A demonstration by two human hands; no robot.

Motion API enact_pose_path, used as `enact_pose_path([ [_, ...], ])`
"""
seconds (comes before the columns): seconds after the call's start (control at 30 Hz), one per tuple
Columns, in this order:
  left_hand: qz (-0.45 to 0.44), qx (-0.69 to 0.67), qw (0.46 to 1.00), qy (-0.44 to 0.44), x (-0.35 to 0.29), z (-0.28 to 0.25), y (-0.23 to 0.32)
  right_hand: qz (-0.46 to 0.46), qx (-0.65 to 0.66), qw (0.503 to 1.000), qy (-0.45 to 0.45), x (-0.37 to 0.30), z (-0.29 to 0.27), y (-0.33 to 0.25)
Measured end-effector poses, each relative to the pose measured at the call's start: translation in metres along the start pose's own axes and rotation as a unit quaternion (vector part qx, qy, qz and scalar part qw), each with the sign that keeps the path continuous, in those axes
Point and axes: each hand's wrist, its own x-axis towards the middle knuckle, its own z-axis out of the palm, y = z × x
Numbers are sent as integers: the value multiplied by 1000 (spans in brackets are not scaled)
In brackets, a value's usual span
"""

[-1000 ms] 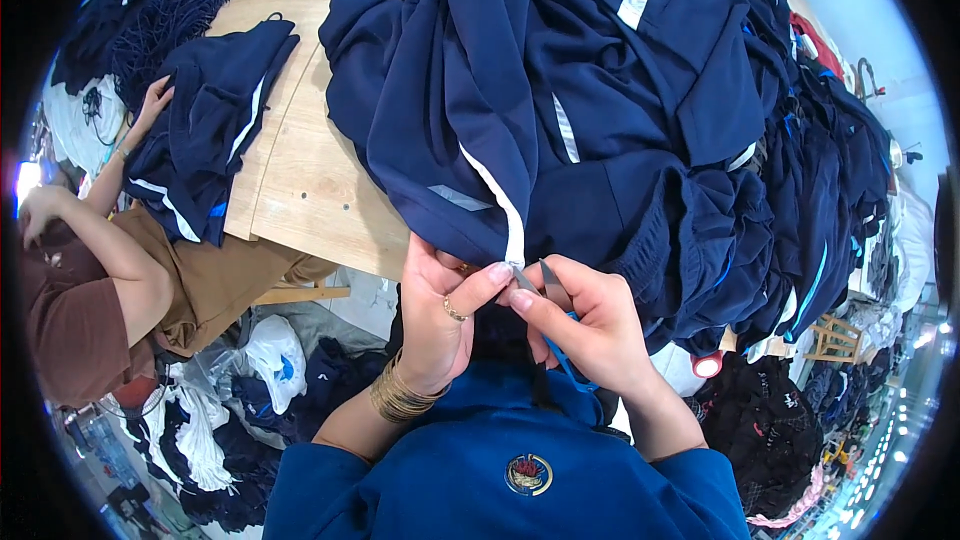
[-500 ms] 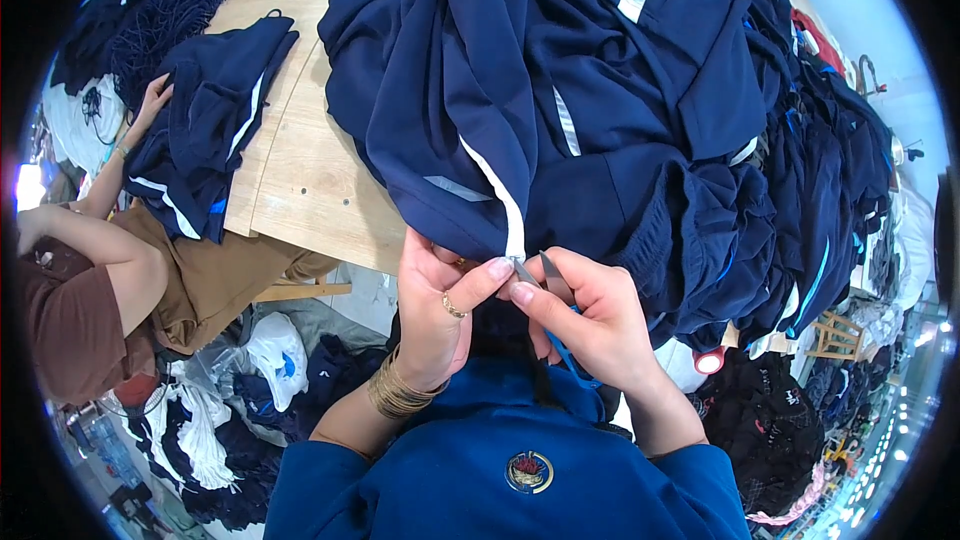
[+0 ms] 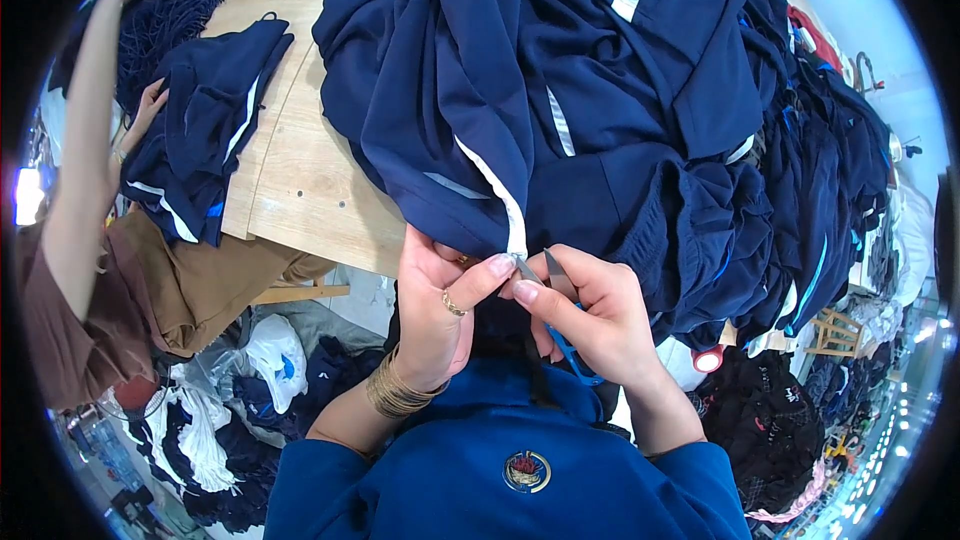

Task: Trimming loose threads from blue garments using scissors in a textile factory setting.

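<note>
My left hand point(image 3: 440, 305) pinches the hem of a navy garment point(image 3: 475, 70) at the lower end of its white stripe point(image 3: 495, 183). In my right hand point(image 3: 600, 325) is a pair of small scissors point(image 3: 563, 342) with blue handles and grey blades. The blades are parted, and one tip touches the hem beside my left thumb. The rest of the garment lies in folds on the wooden table, reaching up and away from my hands. Whether a thread lies between the blades is too small to make out.
More navy garments point(image 3: 800, 190) are heaped to the right. At the left, a person in a brown top point(image 3: 85, 310) sits by another navy garment point(image 3: 205, 110) on the wooden table point(image 3: 300, 175). White bags point(image 3: 275, 360) and dark clothes point(image 3: 760, 430) lie on the floor.
The person at the left has raised one arm up toward the far left. My hands stay at the hem, and the scissors have shifted only slightly.
</note>
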Motion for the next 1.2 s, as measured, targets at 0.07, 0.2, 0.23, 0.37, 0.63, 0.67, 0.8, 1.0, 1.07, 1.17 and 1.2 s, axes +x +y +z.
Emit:
enact_pose_path([
  [0.07, -4, 1, 1000, 4, 0, 0, 0, 4, -15, 1000, 0, 1, -1, 0],
  [0.2, 5, 3, 1000, 4, 2, -1, -1, 10, 8, 1000, 1, 3, 0, -2],
  [0.23, 5, 3, 1000, 4, 2, 1, 0, 11, -3, 1000, 0, 3, -1, -2],
  [0.37, 16, 5, 1000, 5, 2, 0, -2, 17, -15, 1000, -5, 4, -3, -3],
  [0.63, 29, 10, 999, 23, 1, 9, -1, 1, 13, 1000, 14, 4, 0, 3],
  [0.67, 34, 6, 999, 29, 1, 10, -1, -6, 10, 1000, 24, 3, 2, 4],
  [0.8, 41, -13, 999, 29, 2, 11, -1, -49, -16, 997, 51, 5, 6, 7],
  [1.0, 22, -4, 1000, 15, 2, 4, -2, -141, -101, 981, 86, 4, 8, 12],
  [1.07, 21, -7, 1000, 17, 2, 6, -1, -137, -99, 982, 90, 4, 8, 12],
  [1.17, 24, -15, 999, 15, 2, 8, -1, -162, -108, 977, 87, 4, 8, 15],
  [1.2, 30, -19, 999, 12, 2, 8, -1, -162, -108, 977, 87, 4, 8, 14],
])
